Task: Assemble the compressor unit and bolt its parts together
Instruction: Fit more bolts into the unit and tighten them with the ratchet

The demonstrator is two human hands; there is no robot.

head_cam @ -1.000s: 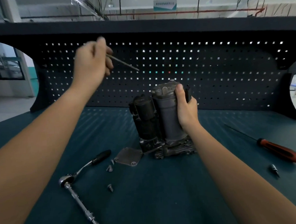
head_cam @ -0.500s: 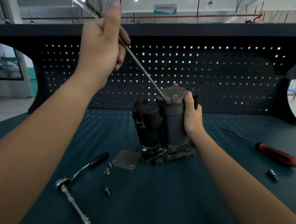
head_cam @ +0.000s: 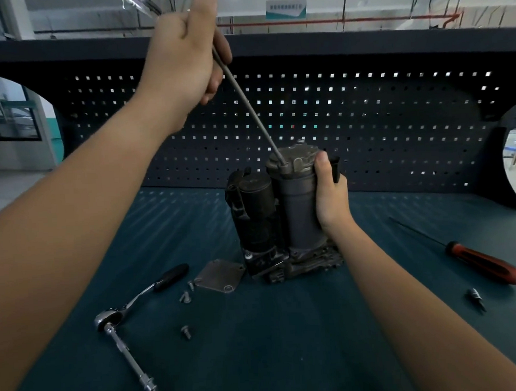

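The dark compressor unit (head_cam: 285,218) stands upright on the green bench mat. My right hand (head_cam: 330,196) grips its grey cylinder from the right side. My left hand (head_cam: 186,55) is raised high and holds the upper end of a long thin metal bolt (head_cam: 251,110). The bolt slants down and its lower tip sits in a hole on the compressor's top cap. A flat square cover plate (head_cam: 220,275) lies just left of the unit's base, with three loose short bolts (head_cam: 186,296) near it.
A ratchet wrench with extension (head_cam: 128,318) lies at the front left. A red-handled screwdriver (head_cam: 481,263) and a small bit (head_cam: 476,299) lie at the right. A black pegboard (head_cam: 366,115) closes off the back of the bench.
My left hand rose and swung the long bolt from level in the air to slanting down, and its tip went into the compressor's top cap. My right hand kept its hold on the cylinder.
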